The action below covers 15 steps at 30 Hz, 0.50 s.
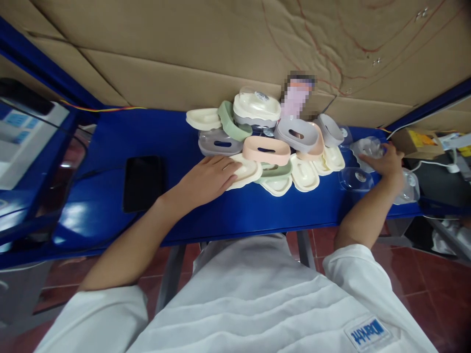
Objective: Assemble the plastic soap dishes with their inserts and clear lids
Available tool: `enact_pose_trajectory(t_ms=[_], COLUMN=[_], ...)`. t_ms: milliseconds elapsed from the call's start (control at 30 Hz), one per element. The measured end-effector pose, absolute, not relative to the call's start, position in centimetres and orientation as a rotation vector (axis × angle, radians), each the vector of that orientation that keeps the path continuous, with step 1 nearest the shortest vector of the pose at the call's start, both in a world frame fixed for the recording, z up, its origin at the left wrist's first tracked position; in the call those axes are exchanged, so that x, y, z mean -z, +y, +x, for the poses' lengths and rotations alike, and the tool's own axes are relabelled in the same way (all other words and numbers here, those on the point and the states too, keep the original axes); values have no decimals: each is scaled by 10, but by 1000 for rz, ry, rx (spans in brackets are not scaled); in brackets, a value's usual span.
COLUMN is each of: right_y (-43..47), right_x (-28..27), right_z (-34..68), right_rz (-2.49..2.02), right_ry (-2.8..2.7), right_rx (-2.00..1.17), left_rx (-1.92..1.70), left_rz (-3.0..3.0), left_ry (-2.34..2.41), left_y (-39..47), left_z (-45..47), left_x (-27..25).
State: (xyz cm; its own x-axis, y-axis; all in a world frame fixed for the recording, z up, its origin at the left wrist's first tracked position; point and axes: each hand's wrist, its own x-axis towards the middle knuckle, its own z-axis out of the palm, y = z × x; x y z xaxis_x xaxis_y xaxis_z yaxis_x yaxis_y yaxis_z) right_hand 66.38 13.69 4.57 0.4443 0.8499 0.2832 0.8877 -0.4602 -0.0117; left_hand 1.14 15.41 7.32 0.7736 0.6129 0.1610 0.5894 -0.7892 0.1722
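Observation:
My left hand (211,179) is closed over the left end of a cream soap dish tray (249,171) at the front of the pile. On the right, my right hand (388,162) has its thumb and fingers around a clear plastic soap dish lid (366,147); part of the lid is hidden. Between the hands lie a peach soap dish base (267,149), a green base (274,170), a grey base (297,133) and several cream trays (304,174). A cream soap dish with a clear cover (257,105) sits on top at the back.
Other clear lids (356,179) lie near my right forearm. A black tablet-like device (143,184) rests on the blue table (191,215) at left. Cardboard (165,54) lines the back. A small carton (419,143) and white cables stand at far right.

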Motion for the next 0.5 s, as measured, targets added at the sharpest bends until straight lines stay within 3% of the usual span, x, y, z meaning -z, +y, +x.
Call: enact_pose_trajectory(t_ms=[267,500], right_y=[151,184], right_x=[-69,-82], right_z=[632,537], right_rz=[-2355,-1893], right_ry=[-1141,-1611], right_rx=[310,244], left_rx=[-326,-340], left_rz=[2830,2856], left_ry=[980,986], left_y=[153,154], left_z=[12,11], left_x=[-73,-71])
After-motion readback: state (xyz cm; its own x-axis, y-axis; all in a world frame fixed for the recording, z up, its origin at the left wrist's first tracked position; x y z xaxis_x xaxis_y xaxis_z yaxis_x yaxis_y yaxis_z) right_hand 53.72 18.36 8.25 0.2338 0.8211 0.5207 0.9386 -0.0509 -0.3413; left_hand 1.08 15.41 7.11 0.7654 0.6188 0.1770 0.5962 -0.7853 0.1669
